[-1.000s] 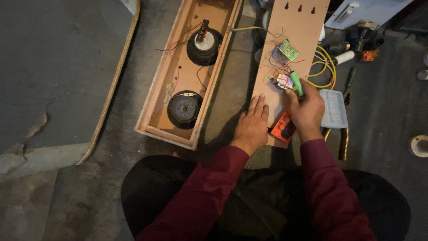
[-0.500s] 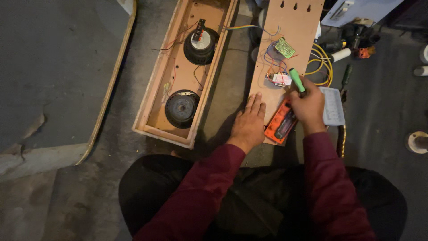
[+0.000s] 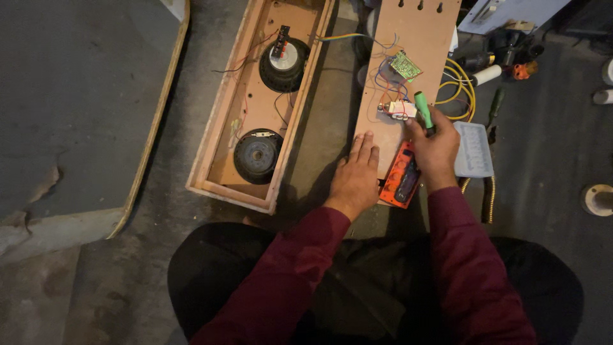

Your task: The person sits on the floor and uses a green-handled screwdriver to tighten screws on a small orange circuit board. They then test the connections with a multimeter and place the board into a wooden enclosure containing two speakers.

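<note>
From above, the left hand lies flat with fingers spread on the edge of the wooden panel on the floor. The right hand grips a green-handled screwdriver at a small white part. I'd keep that panel pinned and the tool upright.

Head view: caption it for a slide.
Right hand holds green screwdriver over wired panel; left hand steadies its edge.

Left hand flat — right hand fisted.
</note>
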